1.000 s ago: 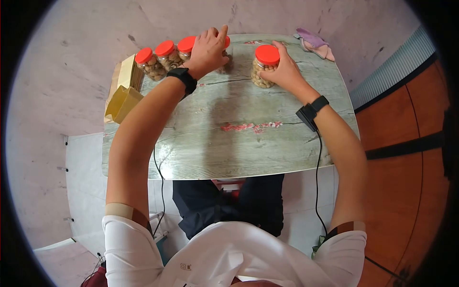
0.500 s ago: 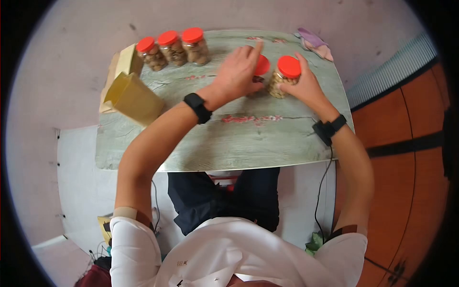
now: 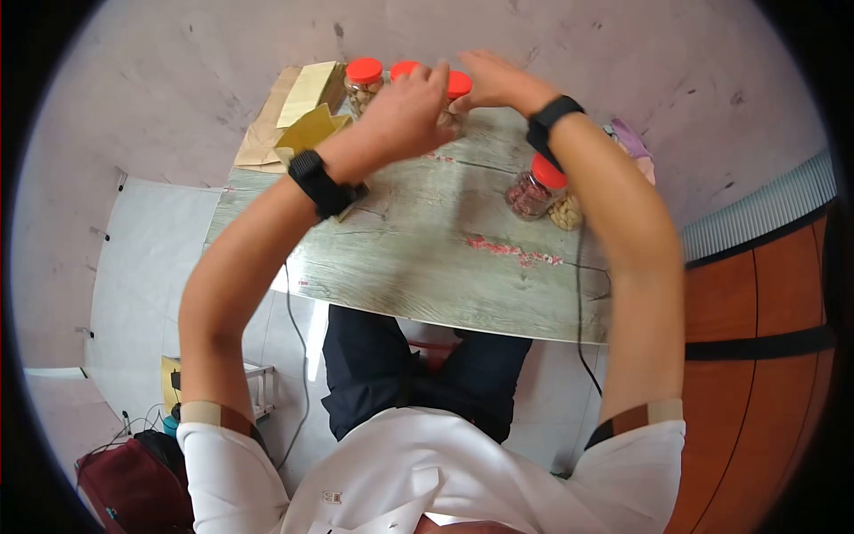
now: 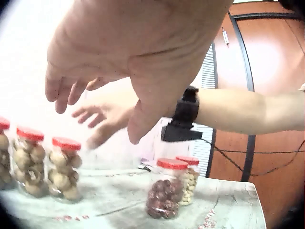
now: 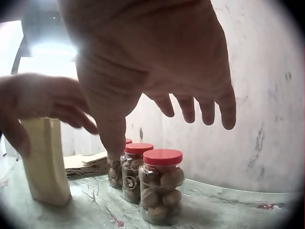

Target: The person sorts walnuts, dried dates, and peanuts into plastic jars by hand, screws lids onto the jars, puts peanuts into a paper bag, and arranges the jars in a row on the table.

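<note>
Three clear jars with red lids, holding rounded brown walnut-like pieces, stand in a row at the back; the rightmost walnut jar (image 5: pixel 162 191) is nearest to both hands. My left hand (image 3: pixel 405 111) hovers over the row, fingers loose and holding nothing. My right hand (image 3: pixel 498 80), fingers extended, is above and just right of the rightmost jar, apart from it. The middle jar (image 4: pixel 29 167) and left jar (image 3: pixel 363 87) stand beyond. To the right, a jar of dark red dried fruit (image 4: pixel 166 191) stands beside a jar of pale nuts (image 4: pixel 189 186).
An upright yellow paper bag (image 5: pixel 45 162) stands at the left, near flat stacked paper bags (image 5: pixel 86 164). A purple and pink cloth (image 3: pixel 632 142) lies at the back right corner. The wall (image 3: pixel 498 31) borders the table's far edge; a cable (image 3: pixel 583 303) hangs from the right wrist.
The dark red fruit jar was brought right beside the pale nut jar and let go. My right hand released the pale nut jar. Both hands have moved to the back row of jars.
</note>
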Available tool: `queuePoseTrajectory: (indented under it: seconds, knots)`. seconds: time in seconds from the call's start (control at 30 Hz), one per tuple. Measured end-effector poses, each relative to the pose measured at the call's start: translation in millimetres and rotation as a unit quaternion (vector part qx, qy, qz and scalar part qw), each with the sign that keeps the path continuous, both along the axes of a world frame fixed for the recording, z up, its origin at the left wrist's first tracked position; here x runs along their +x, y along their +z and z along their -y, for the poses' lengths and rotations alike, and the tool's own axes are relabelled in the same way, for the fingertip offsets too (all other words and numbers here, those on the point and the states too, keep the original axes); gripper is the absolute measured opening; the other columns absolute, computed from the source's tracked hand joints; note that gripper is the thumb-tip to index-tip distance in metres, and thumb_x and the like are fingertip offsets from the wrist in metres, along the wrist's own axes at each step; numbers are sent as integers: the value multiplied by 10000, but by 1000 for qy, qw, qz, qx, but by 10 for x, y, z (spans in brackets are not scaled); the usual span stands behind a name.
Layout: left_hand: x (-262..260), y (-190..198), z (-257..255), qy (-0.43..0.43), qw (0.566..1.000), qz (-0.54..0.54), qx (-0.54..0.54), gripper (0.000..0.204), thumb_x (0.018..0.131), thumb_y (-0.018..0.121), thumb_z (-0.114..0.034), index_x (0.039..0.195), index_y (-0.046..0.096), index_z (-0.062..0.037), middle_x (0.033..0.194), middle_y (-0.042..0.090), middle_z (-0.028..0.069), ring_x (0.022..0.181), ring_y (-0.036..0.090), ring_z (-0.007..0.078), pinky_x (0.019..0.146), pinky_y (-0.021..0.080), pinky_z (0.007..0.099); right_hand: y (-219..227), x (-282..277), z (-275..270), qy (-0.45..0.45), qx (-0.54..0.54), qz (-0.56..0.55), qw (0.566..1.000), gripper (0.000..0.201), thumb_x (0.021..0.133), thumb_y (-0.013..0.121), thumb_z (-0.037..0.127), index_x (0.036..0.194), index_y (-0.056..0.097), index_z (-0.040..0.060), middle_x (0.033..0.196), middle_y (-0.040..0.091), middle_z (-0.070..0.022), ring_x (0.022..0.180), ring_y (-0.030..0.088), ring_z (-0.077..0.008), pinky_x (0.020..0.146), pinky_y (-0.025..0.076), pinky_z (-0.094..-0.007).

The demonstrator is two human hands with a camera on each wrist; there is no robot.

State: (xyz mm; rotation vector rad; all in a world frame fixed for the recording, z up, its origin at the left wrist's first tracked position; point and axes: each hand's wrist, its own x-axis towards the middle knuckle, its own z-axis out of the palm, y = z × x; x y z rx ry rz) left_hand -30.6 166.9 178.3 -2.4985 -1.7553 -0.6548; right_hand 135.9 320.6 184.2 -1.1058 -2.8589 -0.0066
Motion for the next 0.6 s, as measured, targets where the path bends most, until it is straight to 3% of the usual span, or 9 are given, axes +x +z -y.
queuePoseTrajectory:
  seconds: [0.07,0.13,0.2,0.23,0.27,0.33,0.47,0.5,0.6]
  knots:
    - [-136,322,-76,37,999,-14,-31,907,818,828,-277,1513,362,71,1365,565,313,1282,564,441,1069,489,452,-254,-249,-242,-48,-59,-16,997,923,716,877,474,1403,535,-39,1472,527,-283,1347,521,-415,1119,438,-485]
    - [-296,477,-206,39,999,-4,-29,856,823,804,-284,1484,403,82,1330,588,318,1274,571,437,1067,487,447,-403,-369,-382,-32,-58,-15,998,870,704,879,447,1350,558,-39,1407,573,-280,1286,567,-405,1067,473,-481]
    - [-398,522,-369,31,999,-27,-4,536,746,806,-244,1123,594,73,1120,665,299,1118,649,439,923,557,464,-495,-398,-415,-22,-69,-12,997,816,692,880,421,1296,582,-39,1342,619,-277,1226,613,-395,1014,509,-477]
    - [-409,518,-433,32,999,-15,8,479,724,798,-227,1059,626,69,1111,674,292,1129,647,431,923,558,454,-503,-381,-432,-26,-85,-14,996,754,682,874,400,1235,602,-34,1249,660,-262,1145,650,-381,947,532,-471]
    - [-402,524,-506,32,999,-13,4,479,724,798,-227,1059,626,69,1111,674,292,1129,647,431,923,558,454,-536,-345,-431,-31,-104,-14,994,692,671,868,379,1173,621,-29,1155,702,-247,1064,688,-368,879,555,-465]
    - [-351,558,-677,55,986,-109,-117,871,785,826,-315,1466,448,75,1372,585,288,1303,555,431,1076,483,451,-488,-191,-306,-5,-128,6,992,662,659,864,355,1145,630,-28,1094,716,-234,1007,698,-369,842,559,-457]
    - [-314,207,-1009,26,985,-147,-91,877,768,830,-294,1478,442,45,1348,594,276,1280,566,438,1056,494,462,-197,159,315,55,-164,78,982,626,616,869,304,1100,647,-26,1045,725,-222,960,701,-373,815,562,-450]
    - [-283,153,-1058,33,979,-174,-97,919,742,851,-287,1499,425,12,1337,597,268,1269,570,442,1048,497,471,-217,230,401,64,-128,66,987,655,605,888,300,1121,639,-18,1029,724,-217,974,696,-390,823,557,-464]
    - [-237,-61,-1266,56,972,-199,-112,984,690,891,-280,1516,408,-47,1313,603,249,1249,581,442,1032,498,493,-152,383,603,44,-143,108,983,719,603,905,312,1184,625,-7,1073,716,-215,1032,685,-398,850,550,-481]
